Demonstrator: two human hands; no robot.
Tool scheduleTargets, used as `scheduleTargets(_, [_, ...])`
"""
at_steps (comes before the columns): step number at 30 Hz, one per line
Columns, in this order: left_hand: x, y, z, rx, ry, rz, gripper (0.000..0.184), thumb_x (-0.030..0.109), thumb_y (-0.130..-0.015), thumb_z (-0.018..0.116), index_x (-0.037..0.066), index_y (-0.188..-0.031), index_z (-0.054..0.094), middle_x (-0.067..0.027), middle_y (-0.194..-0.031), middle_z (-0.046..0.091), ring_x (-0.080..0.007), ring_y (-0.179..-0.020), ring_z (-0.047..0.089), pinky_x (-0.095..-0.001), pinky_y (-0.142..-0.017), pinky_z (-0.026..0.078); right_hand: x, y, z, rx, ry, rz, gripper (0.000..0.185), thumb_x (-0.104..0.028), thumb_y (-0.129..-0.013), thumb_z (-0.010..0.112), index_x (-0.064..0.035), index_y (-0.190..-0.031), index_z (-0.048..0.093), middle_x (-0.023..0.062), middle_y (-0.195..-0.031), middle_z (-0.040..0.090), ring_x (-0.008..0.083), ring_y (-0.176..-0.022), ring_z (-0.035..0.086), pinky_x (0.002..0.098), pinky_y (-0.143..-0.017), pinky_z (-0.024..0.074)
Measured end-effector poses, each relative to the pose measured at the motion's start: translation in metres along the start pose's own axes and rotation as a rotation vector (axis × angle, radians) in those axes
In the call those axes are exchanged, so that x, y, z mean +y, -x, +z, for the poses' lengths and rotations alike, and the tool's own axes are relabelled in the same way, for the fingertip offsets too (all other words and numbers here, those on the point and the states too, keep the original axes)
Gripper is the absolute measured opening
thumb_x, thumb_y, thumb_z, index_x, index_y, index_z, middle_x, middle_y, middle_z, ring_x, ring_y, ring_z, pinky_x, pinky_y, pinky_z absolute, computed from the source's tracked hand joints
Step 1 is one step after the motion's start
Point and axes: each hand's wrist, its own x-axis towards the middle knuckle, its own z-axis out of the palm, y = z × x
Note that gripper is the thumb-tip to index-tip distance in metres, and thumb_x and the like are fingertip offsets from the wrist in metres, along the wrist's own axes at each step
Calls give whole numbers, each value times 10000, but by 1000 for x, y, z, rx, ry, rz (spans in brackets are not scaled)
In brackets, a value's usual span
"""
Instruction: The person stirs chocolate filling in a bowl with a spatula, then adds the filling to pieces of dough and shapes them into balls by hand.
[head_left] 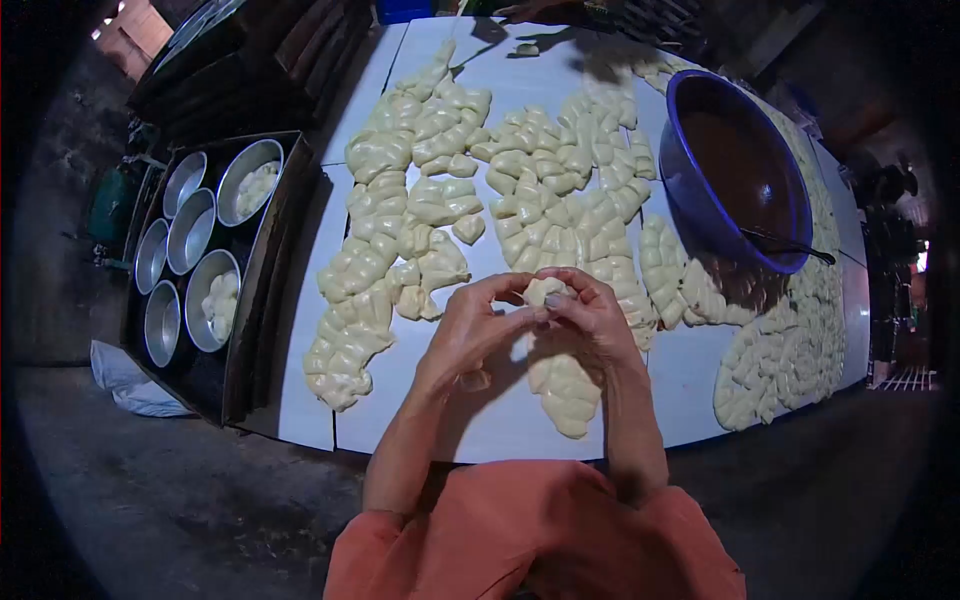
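My left hand (478,322) and my right hand (590,312) meet above the near part of the white table. Between their fingertips they pinch one small piece of pale dough (544,291), and both hands are closed on it. Below my right hand lies a patch of joined dough pieces (566,392). Left of my hands a long strip of cut dough (362,255) runs across the table, and beyond them spreads a wider sheet of dough portions (550,225). A small dough piece shows partly behind my left wrist.
A purple basin (672,150) of brown filling, with a dark-handled utensil (800,246), stands at the right. More dough portions (790,365) cover the right side. At left, a dark tray (262,290) holds several round metal tins (190,230), two with dough. Another person's hand (535,10) shows at the far edge.
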Motion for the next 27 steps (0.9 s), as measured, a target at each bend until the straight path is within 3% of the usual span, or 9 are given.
scheduleTargets(4, [-9,-3,22,-9,272,-25,319,193,-862,744,-28,-1088,705,-93,-954,717,-131,-898,656,-271,-758,512,-3,8,-15,142,219,45,315,-109,-899,695,-22,-1186,598,54,-933,680,86,-709,638,193,-606,517])
scheduleTargets(8, [-14,-6,53,-50,472,-62,595,186,-888,729,-15,-1390,481,-99,-1174,649,-141,-938,649,-268,-801,523,0,16,-25,324,307,-301,271,-102,-880,723,-16,-1103,597,48,-953,664,78,-764,607,198,-648,491])
scheduleTargets(9, [-10,-8,66,-34,526,47,735,202,-893,725,4,-1485,337,-137,-1349,552,-208,-1058,628,-322,-894,513,-5,19,-33,268,174,-204,282,-78,-872,718,-17,-1117,594,39,-956,650,92,-831,603,220,-700,499])
scheduleTargets(12, [8,-24,90,294,-79,531,702,257,-920,687,-7,-1479,354,-184,-1417,496,-270,-1173,581,-377,-982,469,-5,24,-50,266,367,-401,312,-46,-873,698,-23,-1163,585,27,-988,639,99,-913,596,245,-799,493])
scheduleTargets(16, [21,-43,136,179,114,740,760,534,-985,502,-58,-1448,385,-217,-1310,590,-297,-1183,592,-392,-991,470,-38,46,-32,159,-252,-386,354,-31,-879,691,-22,-1202,547,18,-1070,627,103,-986,616,246,-867,491])
scheduleTargets(17, [26,-49,158,306,316,769,750,499,-970,562,-68,-1433,398,-203,-1272,621,-281,-1162,605,-366,-980,487,-41,49,-40,61,-405,-312,326,-37,-904,668,-26,-1205,544,27,-1076,633,108,-979,628,251,-878,504])
scheduleTargets(20, [45,-61,202,298,714,612,690,380,-959,635,-77,-1421,404,-203,-1288,611,-272,-1185,591,-362,-1002,476,-47,42,-67,47,-521,-390,280,-76,-930,653,-42,-1188,549,29,-1056,637,108,-946,635,257,-871,515])
scheduleTargets(25, [48,-69,222,-51,782,346,939,46,-895,691,123,-1580,54,-221,-1493,372,-261,-1229,542,-331,-933,518,-102,32,-127,257,-237,-520,152,-144,-955,631,-78,-1075,566,12,-950,619,93,-859,621,250,-746,523])
scheduleTargets(27, [44,-62,207,-98,618,177,797,60,-916,671,85,-1552,191,-196,-1485,377,-220,-1180,563,-321,-917,529,-148,27,-165,414,59,-601,119,-168,-975,592,-80,-1051,565,8,-881,608,83,-819,614,248,-715,521])
